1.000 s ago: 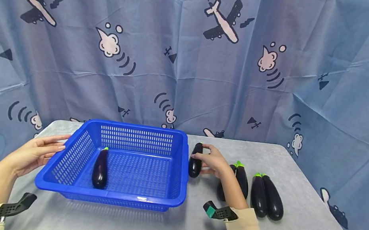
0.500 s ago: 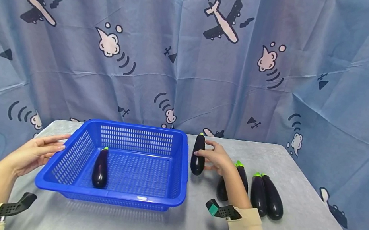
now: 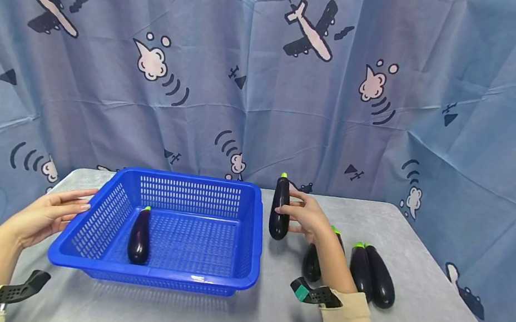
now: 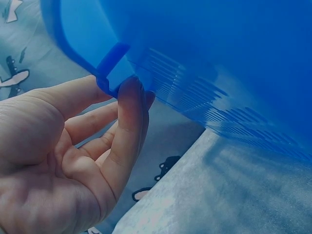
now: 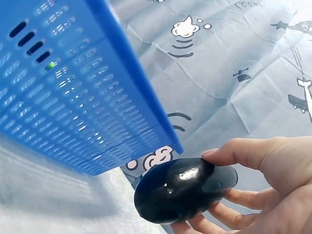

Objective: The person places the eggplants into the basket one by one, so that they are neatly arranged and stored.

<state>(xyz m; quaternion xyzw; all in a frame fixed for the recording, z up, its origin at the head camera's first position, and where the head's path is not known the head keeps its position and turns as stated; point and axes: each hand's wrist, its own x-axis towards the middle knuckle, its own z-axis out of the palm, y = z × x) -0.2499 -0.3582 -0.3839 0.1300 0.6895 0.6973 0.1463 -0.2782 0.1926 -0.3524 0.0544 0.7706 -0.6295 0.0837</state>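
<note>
Basket [image 3: 256,251] floor lies open right of the aubergine inside [image 3: 141,235]; its right wall rises just left of the held aubergine [image 3: 280,208]; three more [image 3: 363,265] crowd further right

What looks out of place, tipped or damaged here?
Nothing stands out. One eggplant lies in the blue basket, the right hand grips another eggplant upright, and three lie beside it on the table.

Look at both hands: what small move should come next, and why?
Probably the right hand should carry its eggplant leftward over the rim of the blue basket. It grips that eggplant upright just outside the wall, one eggplant in the basket already lies inside, and the left hand touches the far rim.
</note>
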